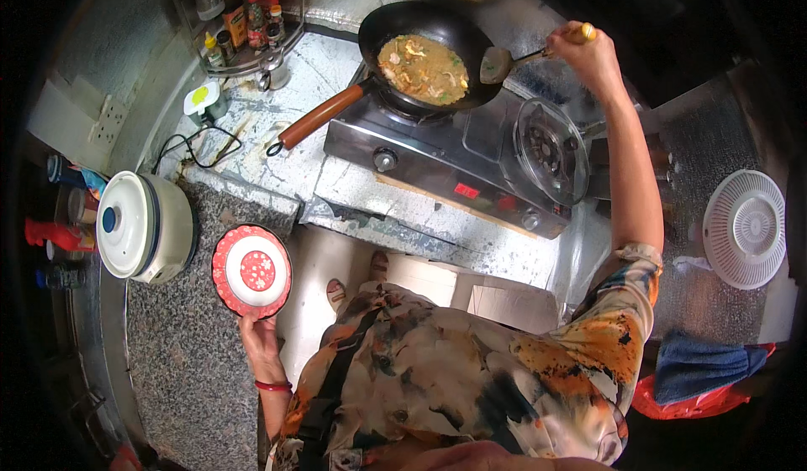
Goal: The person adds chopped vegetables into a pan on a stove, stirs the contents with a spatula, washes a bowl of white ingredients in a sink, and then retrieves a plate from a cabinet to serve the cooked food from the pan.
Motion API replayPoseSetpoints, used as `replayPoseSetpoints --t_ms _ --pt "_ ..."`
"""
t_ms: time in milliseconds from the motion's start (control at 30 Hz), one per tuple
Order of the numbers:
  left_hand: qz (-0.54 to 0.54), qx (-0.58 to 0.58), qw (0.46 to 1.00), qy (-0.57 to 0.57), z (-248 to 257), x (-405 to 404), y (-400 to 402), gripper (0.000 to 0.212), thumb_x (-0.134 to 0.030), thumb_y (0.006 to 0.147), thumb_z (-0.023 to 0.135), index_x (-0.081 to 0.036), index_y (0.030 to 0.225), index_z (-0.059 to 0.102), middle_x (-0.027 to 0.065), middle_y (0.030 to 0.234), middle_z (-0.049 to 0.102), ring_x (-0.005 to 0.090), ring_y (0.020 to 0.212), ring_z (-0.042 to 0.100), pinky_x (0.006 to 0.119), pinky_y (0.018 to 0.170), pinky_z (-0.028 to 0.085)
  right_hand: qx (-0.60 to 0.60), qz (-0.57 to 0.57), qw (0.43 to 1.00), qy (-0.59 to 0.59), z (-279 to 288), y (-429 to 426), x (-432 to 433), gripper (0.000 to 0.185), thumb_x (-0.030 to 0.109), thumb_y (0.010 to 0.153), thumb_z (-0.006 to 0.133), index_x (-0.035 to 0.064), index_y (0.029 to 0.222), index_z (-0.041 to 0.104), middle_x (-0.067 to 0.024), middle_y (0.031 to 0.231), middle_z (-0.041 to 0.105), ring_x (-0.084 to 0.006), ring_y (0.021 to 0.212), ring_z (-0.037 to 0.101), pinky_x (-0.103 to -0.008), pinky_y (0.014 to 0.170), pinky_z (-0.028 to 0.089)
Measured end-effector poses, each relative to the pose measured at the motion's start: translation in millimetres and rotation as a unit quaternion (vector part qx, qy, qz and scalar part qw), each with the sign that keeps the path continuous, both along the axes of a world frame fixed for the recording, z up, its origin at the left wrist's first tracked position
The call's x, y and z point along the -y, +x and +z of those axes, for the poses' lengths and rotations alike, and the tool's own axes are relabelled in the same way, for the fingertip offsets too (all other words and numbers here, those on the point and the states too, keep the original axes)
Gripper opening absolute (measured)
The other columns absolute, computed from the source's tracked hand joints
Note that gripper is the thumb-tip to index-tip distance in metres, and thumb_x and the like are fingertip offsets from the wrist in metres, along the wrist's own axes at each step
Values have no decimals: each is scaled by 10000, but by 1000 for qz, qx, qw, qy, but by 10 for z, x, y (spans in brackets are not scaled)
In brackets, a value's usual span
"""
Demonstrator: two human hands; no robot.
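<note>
My left hand [259,340] grips the near rim of a red and white patterned plate [252,272], at the edge of the granite counter. My right hand [587,57] is closed around the yellow-tipped handle of a metal spatula [496,65]. The spatula's blade is at the right rim of a black wok [479,37]; whether it touches the rim is unclear. Brothy food [421,67] with pale and green bits lies in the wok. The wok sits on the left burner of a gas stove [419,156], its brown handle [323,117] pointing toward the lower left.
A glass lid [550,151] rests over the stove's right side. A white rice cooker [144,226] stands on the granite counter [189,364]. Behind are a spice rack [249,64] with bottles and a green-lidded container [205,101]. A white colander [745,228] and blue cloth [706,367] are at right.
</note>
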State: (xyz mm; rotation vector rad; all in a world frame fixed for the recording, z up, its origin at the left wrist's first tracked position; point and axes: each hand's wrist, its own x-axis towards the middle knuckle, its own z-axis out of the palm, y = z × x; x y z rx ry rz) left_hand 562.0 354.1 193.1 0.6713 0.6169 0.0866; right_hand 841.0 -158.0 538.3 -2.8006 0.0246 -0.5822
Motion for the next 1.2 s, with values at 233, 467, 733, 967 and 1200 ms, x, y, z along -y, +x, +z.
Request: replayPoseSetpoints --t_ms 233,467,733,967,1200 --pt "-16 0 1000 -17 -232 192 92 485 -30 700 550 -29 1178 470 74 1127 552 203 966 574 338 805 509 20 56 879 473 -903 478 425 93 94 766 640 21 823 638 -70 804 633 -124 690 606 -253 582 510" --pt "7 -28 999 25 -207 370 207 365 -39 724 546 -43 1088 514 53 1046 586 185 889 587 316 739 514 -26 124 952 280 -144 256 428 137 170 784 666 44 835 651 -46 779 646 -91 690 603 -220 636 506" --pt "22 -33 999 16 -187 638 376 261 -45 734 556 -37 995 552 53 986 603 178 853 586 304 714 510 -149 66 943 290 -110 552 471 193 206 759 672 33 805 600 -83 738 630 -130 604 614 -234 548 524" --pt "2 -52 998 22 -253 685 445 273 -52 717 567 -97 985 539 21 944 596 152 797 588 303 664 512 -2 -11 845 535 -661 680 760 271 149 813 624 -110 857 557 -204 719 635 -181 506 633 -234 459 547" --pt "10 -56 998 13 -176 644 602 335 -45 713 570 -77 1044 530 34 949 603 165 793 600 284 634 524 -127 7 963 236 319 361 621 466 401 773 654 -52 875 610 -166 740 652 -130 564 644 -202 520 539"
